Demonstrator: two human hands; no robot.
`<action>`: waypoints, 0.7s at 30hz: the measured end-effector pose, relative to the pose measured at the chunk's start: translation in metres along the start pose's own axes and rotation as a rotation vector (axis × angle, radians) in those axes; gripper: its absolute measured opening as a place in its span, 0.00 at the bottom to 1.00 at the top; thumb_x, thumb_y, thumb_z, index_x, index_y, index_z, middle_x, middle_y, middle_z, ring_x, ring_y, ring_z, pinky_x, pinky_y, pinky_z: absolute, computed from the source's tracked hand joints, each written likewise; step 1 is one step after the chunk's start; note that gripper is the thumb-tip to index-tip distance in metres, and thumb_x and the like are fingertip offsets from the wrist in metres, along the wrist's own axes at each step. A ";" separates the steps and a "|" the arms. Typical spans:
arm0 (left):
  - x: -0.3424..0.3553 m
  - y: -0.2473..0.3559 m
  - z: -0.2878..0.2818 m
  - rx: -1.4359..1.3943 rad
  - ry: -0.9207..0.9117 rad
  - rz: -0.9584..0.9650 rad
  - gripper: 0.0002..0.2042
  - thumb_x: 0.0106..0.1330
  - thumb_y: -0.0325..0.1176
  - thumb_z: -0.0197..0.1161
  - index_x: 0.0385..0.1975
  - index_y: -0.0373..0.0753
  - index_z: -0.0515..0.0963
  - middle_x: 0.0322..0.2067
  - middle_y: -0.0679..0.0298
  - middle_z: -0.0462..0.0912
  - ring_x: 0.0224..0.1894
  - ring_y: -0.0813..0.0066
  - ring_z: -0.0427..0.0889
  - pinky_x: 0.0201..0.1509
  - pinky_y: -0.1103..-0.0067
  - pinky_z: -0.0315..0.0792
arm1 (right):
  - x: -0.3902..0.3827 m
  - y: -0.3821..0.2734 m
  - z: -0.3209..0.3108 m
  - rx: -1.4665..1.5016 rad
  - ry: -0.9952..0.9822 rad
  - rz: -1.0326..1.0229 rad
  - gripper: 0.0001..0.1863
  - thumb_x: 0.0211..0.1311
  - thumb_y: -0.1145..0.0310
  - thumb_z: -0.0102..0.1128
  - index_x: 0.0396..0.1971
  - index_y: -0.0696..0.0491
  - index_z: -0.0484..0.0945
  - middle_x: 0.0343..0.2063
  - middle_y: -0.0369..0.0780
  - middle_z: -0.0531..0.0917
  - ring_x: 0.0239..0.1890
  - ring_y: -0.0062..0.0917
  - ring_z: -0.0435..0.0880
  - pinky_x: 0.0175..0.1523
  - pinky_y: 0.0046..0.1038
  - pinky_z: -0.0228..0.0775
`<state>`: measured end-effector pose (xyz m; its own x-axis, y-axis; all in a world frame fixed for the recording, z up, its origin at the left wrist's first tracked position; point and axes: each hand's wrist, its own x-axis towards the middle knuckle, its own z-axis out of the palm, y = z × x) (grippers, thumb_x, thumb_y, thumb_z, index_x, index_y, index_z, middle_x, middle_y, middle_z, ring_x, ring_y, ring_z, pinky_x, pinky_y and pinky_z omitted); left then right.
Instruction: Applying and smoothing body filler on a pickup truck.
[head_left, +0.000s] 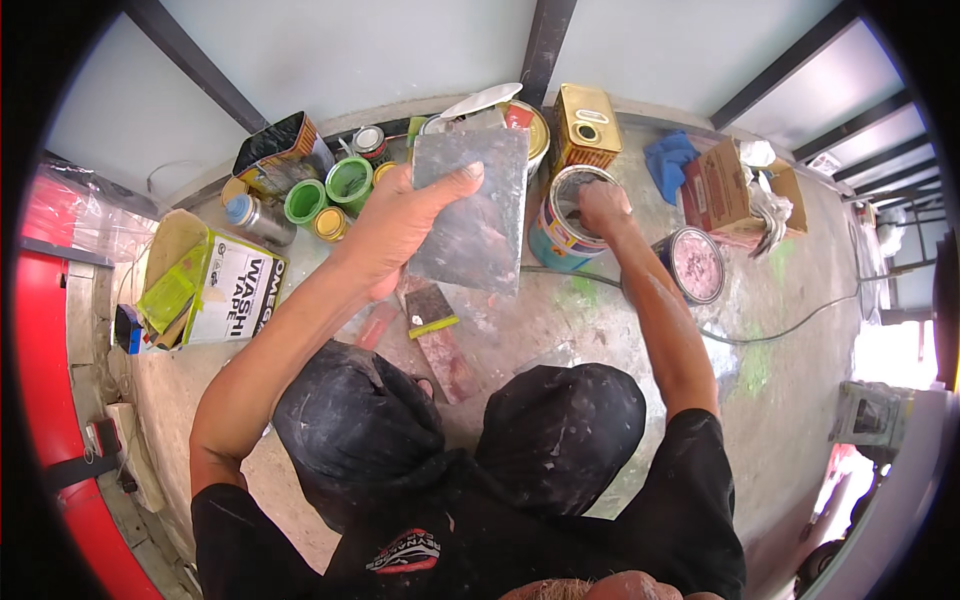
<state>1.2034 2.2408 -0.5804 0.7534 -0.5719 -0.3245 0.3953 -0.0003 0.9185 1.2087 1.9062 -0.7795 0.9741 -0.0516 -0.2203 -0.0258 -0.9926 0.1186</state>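
A flat grey rectangular board (475, 225), smeared with dull marks, is gripped in my left hand (400, 220), thumb on its upper face and fingers hidden underneath. To the right, my right hand (604, 208) dips into the mouth of an open paint can (562, 245) with a colourful label. Its fingers are curled, and whatever they hold is hidden inside the can. Close by stands another open can (695, 265) with a pinkish crust on top. On the floor below the board lie a dark block with a yellow-green edge (430, 312) and a reddish, stained strip (448, 365).
Green tubs (349, 184), small tins and a cut-open rectangular tin (284, 158) cluster at the back left. A white carton (235, 285) stands left. Behind the can are a gold tin (586, 125), a blue cloth (668, 165) and a cardboard box (722, 190). A cable (775, 335) crosses the right floor.
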 end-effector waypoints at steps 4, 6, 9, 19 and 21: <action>-0.001 0.002 0.005 -0.015 -0.010 -0.029 0.17 0.66 0.40 0.66 0.45 0.32 0.78 0.36 0.61 0.85 0.36 0.75 0.86 0.42 0.74 0.81 | -0.017 0.001 -0.028 -0.042 -0.069 -0.084 0.08 0.48 0.71 0.65 0.30 0.54 0.87 0.35 0.48 0.87 0.39 0.41 0.88 0.45 0.39 0.81; -0.003 0.005 0.005 -0.013 -0.015 -0.025 0.17 0.67 0.41 0.66 0.45 0.33 0.78 0.36 0.61 0.85 0.36 0.75 0.86 0.43 0.74 0.81 | -0.020 -0.002 -0.037 -0.056 -0.081 -0.091 0.08 0.48 0.71 0.65 0.30 0.54 0.87 0.35 0.49 0.87 0.40 0.41 0.88 0.45 0.39 0.81; 0.003 -0.001 0.003 0.019 -0.025 -0.032 0.18 0.67 0.44 0.65 0.46 0.34 0.77 0.38 0.61 0.84 0.37 0.74 0.86 0.44 0.74 0.81 | -0.011 -0.012 -0.020 -0.038 -0.041 -0.048 0.10 0.48 0.69 0.66 0.32 0.53 0.88 0.36 0.48 0.87 0.41 0.40 0.88 0.46 0.38 0.81; 0.015 -0.020 0.013 0.070 -0.086 -0.176 0.22 0.70 0.50 0.60 0.48 0.34 0.77 0.42 0.60 0.83 0.41 0.72 0.85 0.48 0.71 0.80 | -0.041 0.020 -0.040 0.150 -0.073 0.160 0.11 0.49 0.62 0.65 0.32 0.50 0.88 0.34 0.46 0.88 0.39 0.42 0.87 0.46 0.41 0.79; 0.022 -0.026 0.007 0.013 -0.105 -0.232 0.22 0.71 0.50 0.59 0.48 0.34 0.77 0.42 0.60 0.83 0.42 0.72 0.85 0.49 0.71 0.80 | -0.060 0.027 -0.052 0.224 -0.015 0.237 0.11 0.50 0.59 0.65 0.30 0.47 0.88 0.32 0.45 0.87 0.37 0.42 0.87 0.44 0.40 0.79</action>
<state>1.2058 2.2225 -0.6097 0.5842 -0.6376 -0.5021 0.5437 -0.1518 0.8254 1.1614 1.8880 -0.7128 0.9317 -0.2840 -0.2264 -0.3017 -0.9523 -0.0469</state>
